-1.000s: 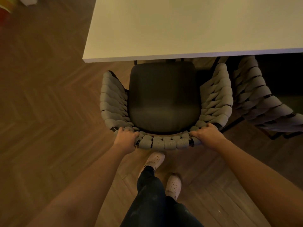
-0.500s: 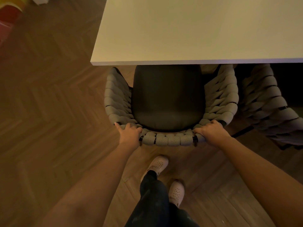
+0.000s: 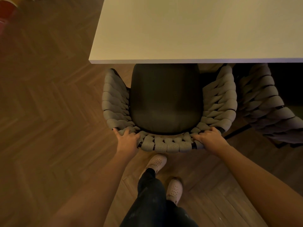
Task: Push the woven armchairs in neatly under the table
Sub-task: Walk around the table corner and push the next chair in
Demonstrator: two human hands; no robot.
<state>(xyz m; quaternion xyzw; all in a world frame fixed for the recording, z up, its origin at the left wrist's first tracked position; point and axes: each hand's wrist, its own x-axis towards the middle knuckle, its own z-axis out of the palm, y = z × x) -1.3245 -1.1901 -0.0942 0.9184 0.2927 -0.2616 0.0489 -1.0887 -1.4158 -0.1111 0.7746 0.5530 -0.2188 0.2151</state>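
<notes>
Shoes [image 3: 156, 163], pale and perforated, stand on the herringbone floor [image 3: 49, 112] just behind the woven armchair [image 3: 165, 145]. Left hand [image 3: 128, 140] and right hand [image 3: 209, 138] each grip its braided back rail, fingers curled over the top, one near either end. Its dark seat cushion [image 3: 165, 99] reaches partly beneath the white table [image 3: 196, 30]. A second armchair [image 3: 265, 108] sits just beside it on the right, also partly under the tabletop.

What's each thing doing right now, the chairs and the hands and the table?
Table, standing level.
Woven armchair, upright, seat front under the table, back sticking out.
Second armchair, beside it, turned at an angle, partly under the table.
Left hand grip, holds the woven armchair's back rim.
Right hand grip, holds the back rim too.
</notes>
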